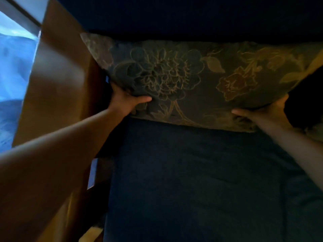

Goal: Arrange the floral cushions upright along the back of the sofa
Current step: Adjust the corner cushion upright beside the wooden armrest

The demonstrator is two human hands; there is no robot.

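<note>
A large dark cushion [192,74] with gold-outlined flowers stands upright against the dark blue sofa back [192,16], at the sofa's left end beside the wooden armrest. My left hand [125,100] grips its lower left edge, thumb on the front face. My right hand [262,114] holds its lower right corner from below. The cushion's bottom edge rests on the blue seat [192,172]. The scene is dim.
A broad brown wooden armrest [57,81] runs along the sofa's left side. Beyond it, at far left, lies a bright bluish floor or fabric [12,67]. A patch of another floral cushion [316,131] peeks in at the right edge.
</note>
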